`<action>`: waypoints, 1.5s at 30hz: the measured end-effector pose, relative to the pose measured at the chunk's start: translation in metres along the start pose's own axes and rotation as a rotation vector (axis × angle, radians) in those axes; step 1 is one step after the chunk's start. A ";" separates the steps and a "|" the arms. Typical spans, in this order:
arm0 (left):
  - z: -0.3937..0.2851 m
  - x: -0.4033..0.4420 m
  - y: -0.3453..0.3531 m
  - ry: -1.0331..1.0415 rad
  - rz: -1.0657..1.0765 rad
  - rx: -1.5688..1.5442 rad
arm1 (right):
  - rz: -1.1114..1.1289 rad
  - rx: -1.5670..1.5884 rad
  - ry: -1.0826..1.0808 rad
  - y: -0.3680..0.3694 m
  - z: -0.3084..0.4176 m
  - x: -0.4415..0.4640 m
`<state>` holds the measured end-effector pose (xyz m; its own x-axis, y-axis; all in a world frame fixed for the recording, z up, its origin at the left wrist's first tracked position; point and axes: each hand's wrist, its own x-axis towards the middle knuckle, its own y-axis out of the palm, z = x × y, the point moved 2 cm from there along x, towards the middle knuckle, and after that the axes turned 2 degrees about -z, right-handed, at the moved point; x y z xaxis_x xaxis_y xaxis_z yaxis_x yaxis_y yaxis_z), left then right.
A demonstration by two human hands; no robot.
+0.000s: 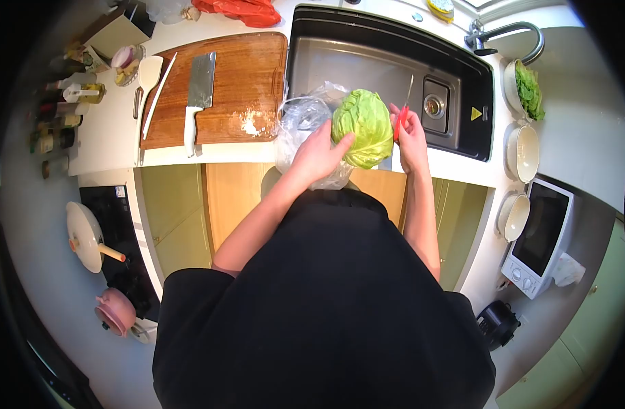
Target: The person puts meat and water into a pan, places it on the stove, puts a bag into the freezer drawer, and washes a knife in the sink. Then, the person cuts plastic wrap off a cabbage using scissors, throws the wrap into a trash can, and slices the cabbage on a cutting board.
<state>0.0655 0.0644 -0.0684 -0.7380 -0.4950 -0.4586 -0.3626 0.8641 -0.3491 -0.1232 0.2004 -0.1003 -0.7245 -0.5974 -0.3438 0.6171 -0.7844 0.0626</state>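
A round green cabbage (363,128) is held up over the front edge of the sink. My left hand (320,155) grips it from the lower left, the thumb lying across its leaves. In my right hand (412,140), just right of the cabbage, is a small red-handled knife (402,123). Its thin blade points up and away from me. A crumpled clear plastic bag (304,117) lies to the left of the cabbage and under my left hand, draping over the counter edge.
Left of the sink (353,60), a cleaver (201,82) and a white stick-like tool (159,95) rest on a wooden cutting board (241,75). A faucet (510,37) rises at the back right. Bowls (522,154) line the right counter, and a pan (85,235) sits on the left stove.
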 end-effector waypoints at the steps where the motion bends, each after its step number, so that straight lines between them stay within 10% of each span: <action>1: -0.002 0.001 0.002 0.080 -0.038 0.014 | -0.043 0.091 0.064 -0.004 -0.002 -0.004; 24: -0.162 -0.012 0.018 1.068 -0.348 0.510 | 0.059 1.226 0.034 -0.003 0.003 -0.020; 33: -0.175 -0.025 0.011 1.023 -0.339 0.496 | 0.076 1.217 0.097 -0.026 -0.006 -0.015; 40: -0.147 -0.019 -0.049 0.698 -0.627 -0.455 | 0.136 1.336 0.119 -0.034 -0.005 -0.018; 45: -0.112 -0.006 -0.083 0.558 -0.672 -0.378 | 0.091 1.310 0.057 -0.040 -0.016 -0.013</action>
<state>0.0364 0.0060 0.0554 -0.4383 -0.8683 0.2324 -0.8977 0.4356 -0.0655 -0.1339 0.2423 -0.1130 -0.6628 -0.6738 -0.3267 -0.1143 -0.3400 0.9334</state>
